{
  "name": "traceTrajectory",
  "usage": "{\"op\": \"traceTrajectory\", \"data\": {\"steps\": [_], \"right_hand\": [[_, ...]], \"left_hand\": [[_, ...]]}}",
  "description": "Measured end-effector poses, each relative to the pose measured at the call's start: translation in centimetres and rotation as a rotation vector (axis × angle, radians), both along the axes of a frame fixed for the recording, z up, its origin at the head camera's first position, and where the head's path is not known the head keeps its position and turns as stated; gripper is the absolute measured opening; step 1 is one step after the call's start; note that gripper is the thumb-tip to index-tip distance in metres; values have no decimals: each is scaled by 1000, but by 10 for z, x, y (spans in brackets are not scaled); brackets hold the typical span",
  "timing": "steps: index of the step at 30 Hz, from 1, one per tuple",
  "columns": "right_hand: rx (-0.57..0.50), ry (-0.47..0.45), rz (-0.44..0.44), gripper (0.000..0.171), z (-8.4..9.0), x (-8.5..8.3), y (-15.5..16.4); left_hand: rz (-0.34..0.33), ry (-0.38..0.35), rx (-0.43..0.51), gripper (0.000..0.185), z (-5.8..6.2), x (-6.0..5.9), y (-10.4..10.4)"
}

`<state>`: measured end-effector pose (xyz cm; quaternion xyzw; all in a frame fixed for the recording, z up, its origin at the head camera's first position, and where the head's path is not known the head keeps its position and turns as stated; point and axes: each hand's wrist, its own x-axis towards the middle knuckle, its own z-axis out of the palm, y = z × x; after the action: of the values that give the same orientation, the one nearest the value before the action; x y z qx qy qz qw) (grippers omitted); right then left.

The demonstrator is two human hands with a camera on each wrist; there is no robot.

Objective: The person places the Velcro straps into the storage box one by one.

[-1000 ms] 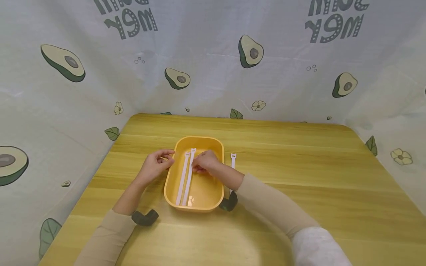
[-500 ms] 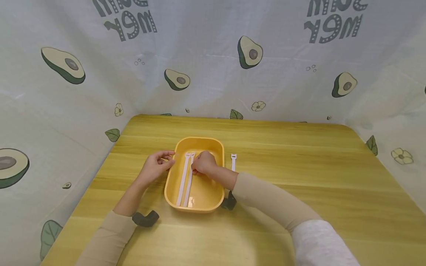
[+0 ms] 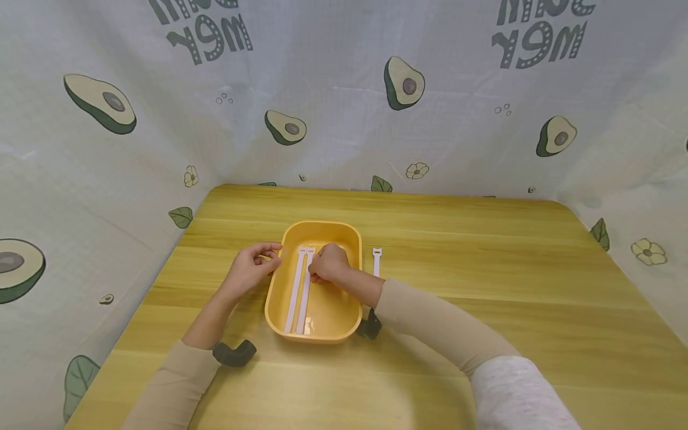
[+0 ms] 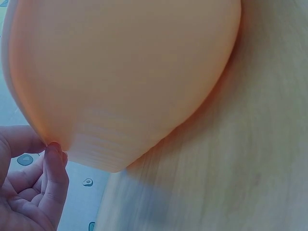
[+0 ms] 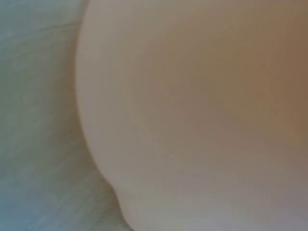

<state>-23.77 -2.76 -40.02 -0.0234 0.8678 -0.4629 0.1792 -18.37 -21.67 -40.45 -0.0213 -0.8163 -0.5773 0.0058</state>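
Yellow tray (image 3: 328, 339), its left rim pinched by the left hand (image 3: 251, 267); inside it, the right hand (image 3: 330, 263) at two white straps (image 3: 295, 292), pinching or not, can't tell; third strap (image 3: 377, 263) just right of it.

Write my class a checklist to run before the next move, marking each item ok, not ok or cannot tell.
1. Tray held: ok; the left hand pinches its rim.
2. Left strap and middle strap inside the tray, side by side: ok.
3. Right hand gripping the middle strap: cannot tell; contact is unclear.
4. Outer strap in the tray: not ok; it lies on the table.
5. Outer strap fully visible: not ok; the right arm hides part.
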Motion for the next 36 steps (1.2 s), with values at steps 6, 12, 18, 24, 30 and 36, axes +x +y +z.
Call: {"op": "traceTrajectory", "data": {"steps": [6,12,18,24,30,36], "right_hand": [[-94,-52,-45,12,2,0,4],[-216,-108,-18,6,10,4,9],[-288,-122,78,14,25,14,23],[-361,-137,120,13,37,21,49],[-410,-134,100,15,42,26,74],[-441,-125,79,13,37,29,97]], "left_hand": [[2,-3,-5,34,0,0,2],[3,-3,1,34,-1,1,3],[6,-1,-5,34,-1,1,1],[2,-5,-3,34,-1,2,0],[-10,-8,-1,36,-1,2,-1],[-18,1,1,37,2,3,-1]]}}
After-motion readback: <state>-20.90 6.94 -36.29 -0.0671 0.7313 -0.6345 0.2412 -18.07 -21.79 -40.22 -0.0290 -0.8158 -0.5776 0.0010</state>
